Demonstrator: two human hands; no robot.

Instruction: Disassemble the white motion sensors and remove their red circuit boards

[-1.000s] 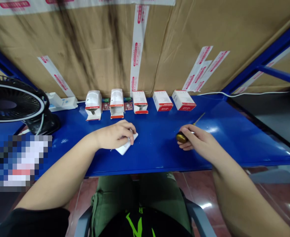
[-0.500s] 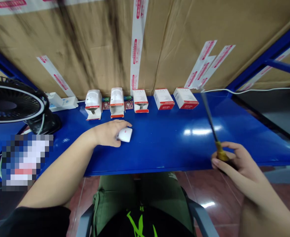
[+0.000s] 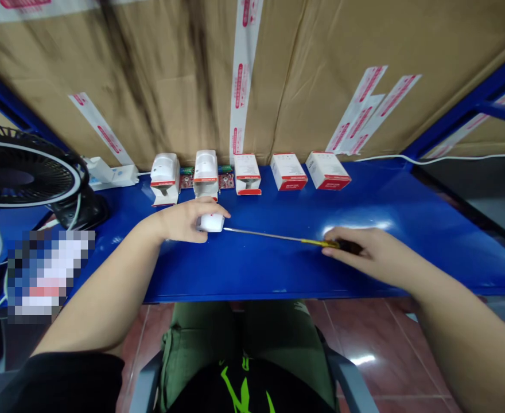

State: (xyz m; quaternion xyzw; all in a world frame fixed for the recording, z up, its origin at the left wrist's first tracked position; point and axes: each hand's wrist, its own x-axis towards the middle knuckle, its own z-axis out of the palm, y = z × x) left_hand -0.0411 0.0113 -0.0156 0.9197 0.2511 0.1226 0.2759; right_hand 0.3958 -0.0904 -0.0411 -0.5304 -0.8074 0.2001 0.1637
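The left hand [image 3: 183, 221] is cupped over and holding a white plastic housing [image 3: 210, 223] on the blue steel bench [image 3: 252, 275], while the right hand [image 3: 364, 249] grips a yellow-and-black screwdriver [image 3: 317, 242], its long shaft reaching across the bench, tip just beside the housing, in front of red-and-white cartons [image 3: 289, 172].

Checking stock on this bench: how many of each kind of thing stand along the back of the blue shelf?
White sensor units on cartons: 2
Red-and-white cartons alone: 3
Red circuit boards: 2
Total: 7
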